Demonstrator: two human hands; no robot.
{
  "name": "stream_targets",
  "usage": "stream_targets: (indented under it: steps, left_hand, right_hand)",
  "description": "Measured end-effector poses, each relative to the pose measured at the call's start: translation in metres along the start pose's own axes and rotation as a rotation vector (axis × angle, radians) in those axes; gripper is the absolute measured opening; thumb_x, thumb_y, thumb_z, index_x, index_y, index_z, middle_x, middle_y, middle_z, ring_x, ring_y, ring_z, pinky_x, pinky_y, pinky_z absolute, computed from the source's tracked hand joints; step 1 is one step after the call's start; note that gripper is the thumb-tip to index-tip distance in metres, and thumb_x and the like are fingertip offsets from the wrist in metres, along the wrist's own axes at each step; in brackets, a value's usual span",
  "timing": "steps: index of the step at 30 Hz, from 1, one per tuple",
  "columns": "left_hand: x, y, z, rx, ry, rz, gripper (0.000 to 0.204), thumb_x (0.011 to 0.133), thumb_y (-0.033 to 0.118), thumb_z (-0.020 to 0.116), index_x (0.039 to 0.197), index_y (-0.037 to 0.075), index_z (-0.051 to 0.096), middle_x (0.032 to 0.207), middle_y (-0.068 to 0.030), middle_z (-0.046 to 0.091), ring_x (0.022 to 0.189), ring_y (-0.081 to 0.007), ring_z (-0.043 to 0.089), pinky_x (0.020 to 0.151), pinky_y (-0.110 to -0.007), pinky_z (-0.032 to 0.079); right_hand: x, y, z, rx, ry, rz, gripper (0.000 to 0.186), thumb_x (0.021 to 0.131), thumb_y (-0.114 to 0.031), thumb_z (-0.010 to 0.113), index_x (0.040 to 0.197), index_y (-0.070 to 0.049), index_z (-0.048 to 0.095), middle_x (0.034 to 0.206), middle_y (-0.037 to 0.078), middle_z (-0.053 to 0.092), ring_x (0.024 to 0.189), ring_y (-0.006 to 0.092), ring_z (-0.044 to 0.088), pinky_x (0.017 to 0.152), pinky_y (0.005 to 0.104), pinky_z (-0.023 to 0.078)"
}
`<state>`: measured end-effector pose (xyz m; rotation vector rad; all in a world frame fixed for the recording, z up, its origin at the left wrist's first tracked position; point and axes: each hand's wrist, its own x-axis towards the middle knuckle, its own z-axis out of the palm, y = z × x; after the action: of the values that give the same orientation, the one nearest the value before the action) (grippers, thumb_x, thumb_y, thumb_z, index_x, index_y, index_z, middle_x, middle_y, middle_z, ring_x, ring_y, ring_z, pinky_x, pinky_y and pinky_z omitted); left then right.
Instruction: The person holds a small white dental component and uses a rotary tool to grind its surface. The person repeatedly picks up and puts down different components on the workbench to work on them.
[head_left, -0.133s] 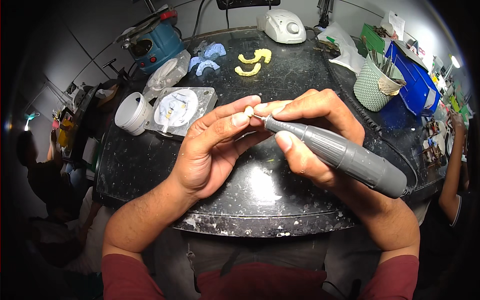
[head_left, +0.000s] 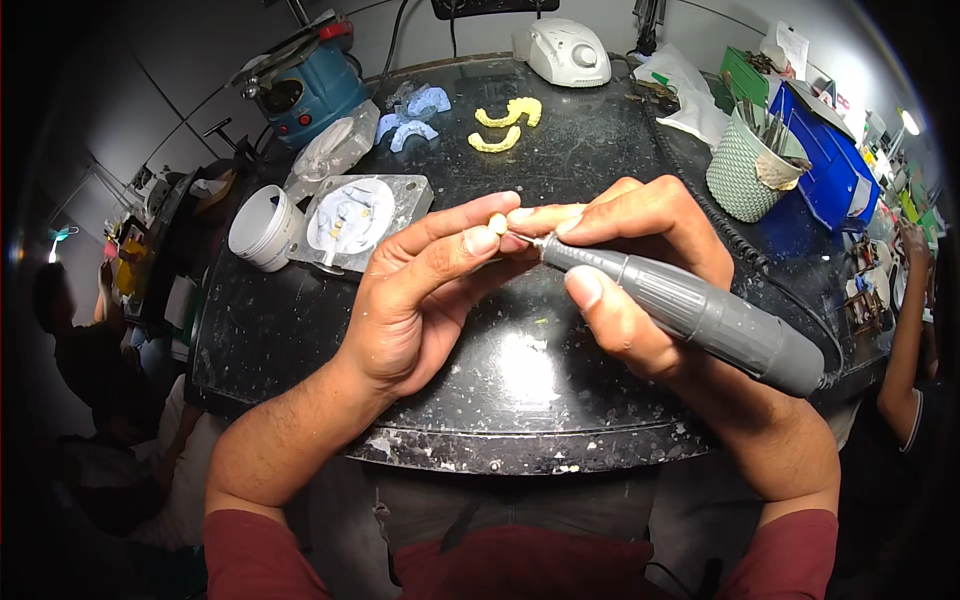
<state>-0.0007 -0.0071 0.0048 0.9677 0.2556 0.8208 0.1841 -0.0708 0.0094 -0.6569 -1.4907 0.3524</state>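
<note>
The left hand [head_left: 405, 310] is clamped, between thumb and fingers, on a small yellow piece [head_left: 497, 222] above the table [head_left: 600, 425]. Work appears under way; finished and remaining portions cannot be distinguished. The piece looks rounded, its detail too small to read. A grey drill [head_left: 700, 315] points at it, gripped by the right hand [head_left: 672, 220].

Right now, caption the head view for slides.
Left hand pinches a small rounded yellow piece; right hand holds a ribbed grey handpiece over a speckled black table.
</note>
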Motion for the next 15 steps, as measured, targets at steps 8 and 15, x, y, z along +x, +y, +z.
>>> stream_targets:
  steps: [8,15]
  left_hand:
    - [-0.0016,0.0028,0.0035,0.748,0.041,0.439,0.026,0.087,-0.003,0.063,0.113,0.0,0.067,0.107,-0.0116,0.068,0.097,-0.014,0.063,0.086,-0.024,0.049]
    - [-0.0041,0.0032,0.0051,0.774,0.075,0.413,0.028,0.086,-0.005,0.06,0.114,-0.005,0.065,0.106,-0.0153,0.068,0.099,-0.0179,0.064,0.092,-0.028,0.047]
  right_hand:
    - [0.0005,-0.0025,-0.001,-0.029,-0.008,0.018,0.022,0.071,-0.002,0.069,0.093,0.0,0.063,0.088,0.012,0.067,0.085,0.0212,0.07,0.075,0.0307,0.055]
    - [0.0004,-0.0017,-0.0017,-0.09,-0.031,0.014,0.021,0.072,-0.004,0.07,0.093,-0.001,0.064,0.089,0.011,0.067,0.084,0.0206,0.07,0.074,0.0302,0.055]
